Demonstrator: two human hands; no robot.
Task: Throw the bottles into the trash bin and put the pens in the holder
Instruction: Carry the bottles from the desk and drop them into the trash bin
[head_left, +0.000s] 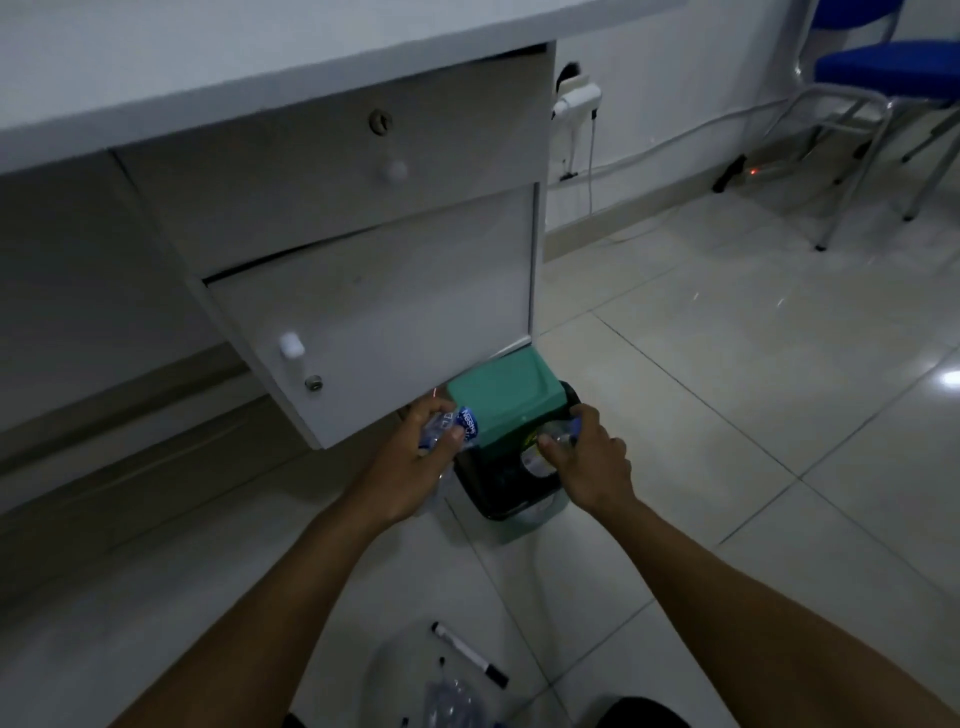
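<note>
A small dark trash bin (498, 512) with a raised green lid (501, 389) stands on the floor beside a white desk cabinet. My left hand (415, 462) grips a clear plastic bottle with a blue label (465, 423) at the bin's left edge. My right hand (592, 462) holds a second clear bottle (545, 452) over the bin's opening. A white marker with a black cap (470, 654) lies on the tiles near me. Another crumpled clear bottle (452, 701) lies at the bottom edge, with small dark pen parts close by. No pen holder is visible.
The white cabinet (363, 291) with a drawer and a door hangs over the bin's far-left side. A blue chair (883, 78) with metal legs stands at the far right. A charger and cables (582, 104) run along the wall. Pale tiled floor (753, 415) stretches right.
</note>
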